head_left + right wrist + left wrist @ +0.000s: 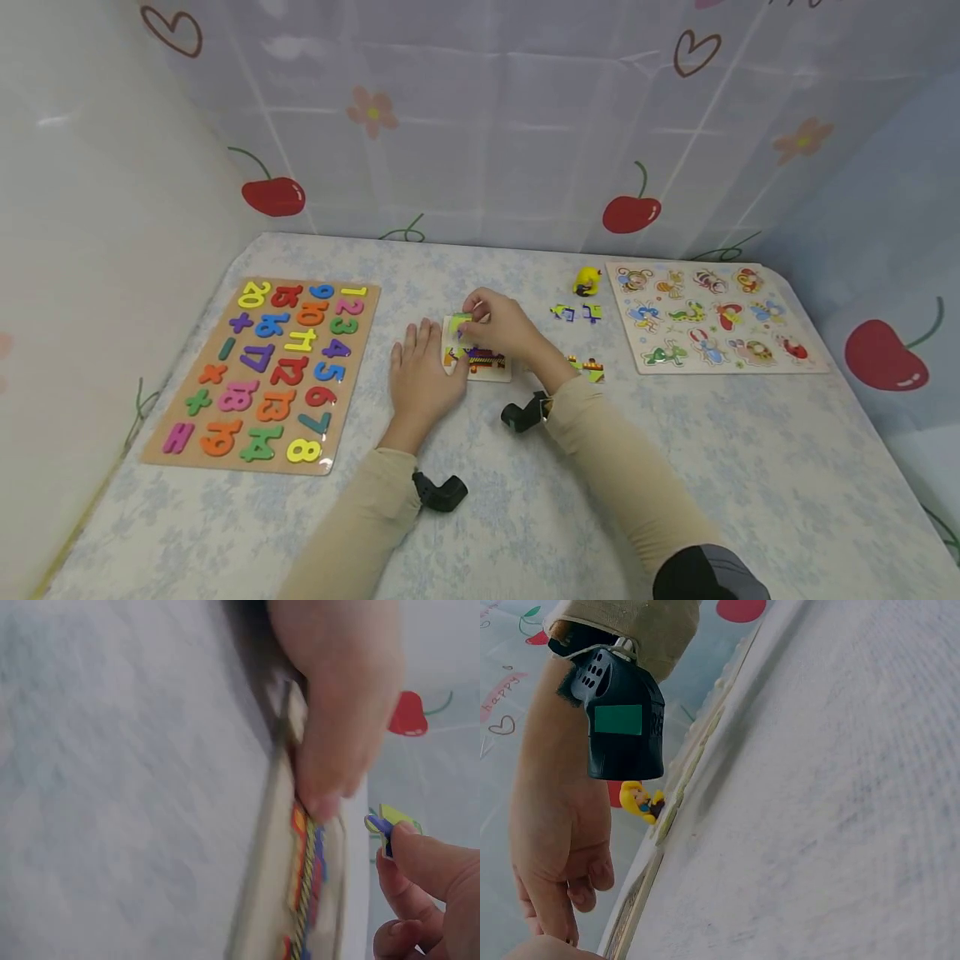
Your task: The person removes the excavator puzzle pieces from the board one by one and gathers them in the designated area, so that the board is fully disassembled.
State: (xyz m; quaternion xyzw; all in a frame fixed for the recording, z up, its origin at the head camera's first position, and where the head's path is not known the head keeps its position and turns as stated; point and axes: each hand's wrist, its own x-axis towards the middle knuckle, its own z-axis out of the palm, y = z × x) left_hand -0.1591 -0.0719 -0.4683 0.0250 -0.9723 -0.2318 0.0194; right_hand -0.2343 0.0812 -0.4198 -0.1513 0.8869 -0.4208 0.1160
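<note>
Between thumb and fingers my right hand [504,323] pinches a small green and purple jigsaw piece [397,817], held above a small puzzle board [504,375]. Part of a colourful picture lies in that board, and both hands cover some of it. My left hand [423,379] lies with straight fingers at the board's left side, its thumb touching the near edge. In the right wrist view the left thumb [330,750] rests on the board. Beyond the right hand lie loose jigsaw pieces [592,313], with another cluster of pieces [593,370] by the right wrist.
To the left lies a wooden number board [197,446] with coloured numerals and signs. A white insect puzzle board [720,367] is at the back right. Near its corner stands a small yellow toy figure [587,282]. Printed curtains hang behind the table.
</note>
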